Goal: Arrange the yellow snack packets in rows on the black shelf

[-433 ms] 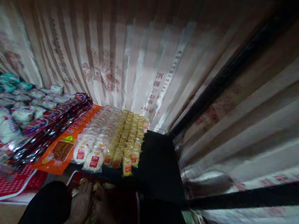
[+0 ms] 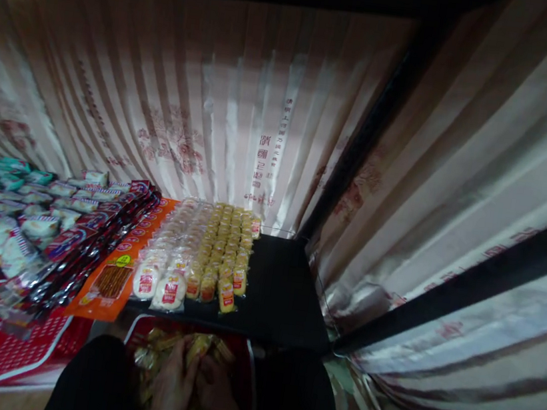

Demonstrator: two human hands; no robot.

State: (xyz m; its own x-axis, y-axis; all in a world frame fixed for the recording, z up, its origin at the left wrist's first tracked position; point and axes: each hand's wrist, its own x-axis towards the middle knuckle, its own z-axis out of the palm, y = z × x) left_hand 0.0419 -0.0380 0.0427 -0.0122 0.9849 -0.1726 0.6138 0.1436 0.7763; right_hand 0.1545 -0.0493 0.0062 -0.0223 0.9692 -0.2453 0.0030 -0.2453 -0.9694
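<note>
Between my knees stands a red basket (image 2: 251, 371) holding yellow snacks in clear wrappers (image 2: 153, 350). My left hand (image 2: 174, 380) is down in it, its fingers closed against a yellow wrapped snack (image 2: 198, 346). My right hand (image 2: 216, 382), fingers curled, meets the same snack from the right; the light is dim and its fingertips are partly hidden. Beyond the basket, rows of matching yellow wrapped snacks (image 2: 229, 253) lie on a black shelf (image 2: 283, 287). Left of them are white round wrapped crackers (image 2: 170, 291).
An orange packet of brown sticks (image 2: 110, 283), dark shiny packets (image 2: 92, 241), and white (image 2: 40, 225) and green packets (image 2: 8, 170) fill the left of the shelf. Another red basket (image 2: 33, 348) stands at lower left. Printed curtains (image 2: 233, 126) and a dark frame bar (image 2: 362, 143) enclose the shelf.
The view has tilted up and turned slightly right. My hands have shifted right within the basket, and a yellow wrapped snack now shows between them.
</note>
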